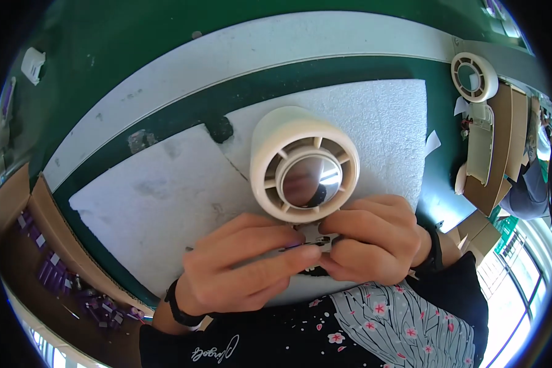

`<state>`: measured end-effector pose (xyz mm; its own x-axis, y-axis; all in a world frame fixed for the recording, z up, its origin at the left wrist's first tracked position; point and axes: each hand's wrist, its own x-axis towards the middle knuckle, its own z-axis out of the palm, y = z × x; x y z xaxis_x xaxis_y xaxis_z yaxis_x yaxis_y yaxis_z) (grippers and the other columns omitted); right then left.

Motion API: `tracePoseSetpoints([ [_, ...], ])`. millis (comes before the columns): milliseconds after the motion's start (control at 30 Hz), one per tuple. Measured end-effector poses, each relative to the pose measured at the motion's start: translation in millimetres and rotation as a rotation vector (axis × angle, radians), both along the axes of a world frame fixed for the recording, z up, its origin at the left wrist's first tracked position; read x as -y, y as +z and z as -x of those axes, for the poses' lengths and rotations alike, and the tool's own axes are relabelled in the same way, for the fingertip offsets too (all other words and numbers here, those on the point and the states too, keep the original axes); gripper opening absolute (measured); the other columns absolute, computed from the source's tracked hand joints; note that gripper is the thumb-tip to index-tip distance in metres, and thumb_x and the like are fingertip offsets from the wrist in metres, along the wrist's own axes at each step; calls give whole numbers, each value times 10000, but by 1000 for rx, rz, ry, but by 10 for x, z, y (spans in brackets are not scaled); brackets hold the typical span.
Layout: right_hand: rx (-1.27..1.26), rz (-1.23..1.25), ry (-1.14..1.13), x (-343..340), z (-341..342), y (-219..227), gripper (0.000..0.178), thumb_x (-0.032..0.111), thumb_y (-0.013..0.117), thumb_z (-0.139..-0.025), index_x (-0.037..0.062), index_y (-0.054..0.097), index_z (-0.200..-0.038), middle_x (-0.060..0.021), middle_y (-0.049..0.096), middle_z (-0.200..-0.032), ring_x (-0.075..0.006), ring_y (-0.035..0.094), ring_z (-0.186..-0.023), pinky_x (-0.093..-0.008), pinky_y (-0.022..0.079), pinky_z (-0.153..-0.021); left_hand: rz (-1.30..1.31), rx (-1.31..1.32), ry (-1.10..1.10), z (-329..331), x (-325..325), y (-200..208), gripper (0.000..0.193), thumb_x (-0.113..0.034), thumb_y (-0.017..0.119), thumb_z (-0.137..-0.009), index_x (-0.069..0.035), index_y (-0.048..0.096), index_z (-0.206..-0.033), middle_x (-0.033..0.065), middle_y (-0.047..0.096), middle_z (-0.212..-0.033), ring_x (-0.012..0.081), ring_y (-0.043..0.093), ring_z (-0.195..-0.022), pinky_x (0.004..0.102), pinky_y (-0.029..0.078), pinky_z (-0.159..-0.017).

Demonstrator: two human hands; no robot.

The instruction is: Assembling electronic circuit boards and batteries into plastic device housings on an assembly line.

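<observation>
A cream cylindrical housing (265,144) with a spoked ring end lies on the white foam sheet, with a shiny round disc (311,181) at its centre. Just below the ring, my left hand (242,264) and my right hand (374,239) come together with fingers pinched. Between their fingertips is a small part (322,240) with pale, dark and metallic bits, and a little purple beside it. Most of this part is covered by my fingers, so its kind is unclear. Both hands are closed on it, close to the housing's lower rim.
The white foam sheet (147,196), notched and cracked, covers the green table. At left stands a cardboard box (73,239) holding several purple pieces. A second cream ring (486,76), a curved cream shell (479,144) and another cardboard box (500,153) are at right. A white clip-like piece (33,65) lies far left.
</observation>
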<state>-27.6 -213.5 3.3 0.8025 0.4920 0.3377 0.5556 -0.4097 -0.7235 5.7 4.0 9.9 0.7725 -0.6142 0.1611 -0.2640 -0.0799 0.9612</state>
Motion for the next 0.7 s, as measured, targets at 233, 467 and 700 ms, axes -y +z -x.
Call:
tracePoseSetpoints([
  [233,38,-81,-68,-25,0,25,167,57,676,-717,-8,660,-870,-132,625,-826,-143,570,-525,-220,431,-416,24,45,22,79,-2,-33,351,53,729,-679,-17,688,-1020,159,669,-947,308,668,-824,368,562,-734],
  [467,9,-107,-108,-39,-10,-22,178,72,667,-721,-9,666,-880,-148,629,-845,-139,564,-527,-221,427,-424,13,52,5,47,-48,-51,352,-13,757,-731,-19,654,-1068,168,681,-911,323,673,-826,389,555,-763],
  [700,20,-156,-112,-42,-5,-21,187,69,693,-722,-29,661,-878,-161,631,-831,-142,570,-534,-223,429,-422,-161,29,-112,-22,-184,71,394,-91,730,-763,-45,613,-1136,227,661,-849,307,665,-765,383,550,-703],
])
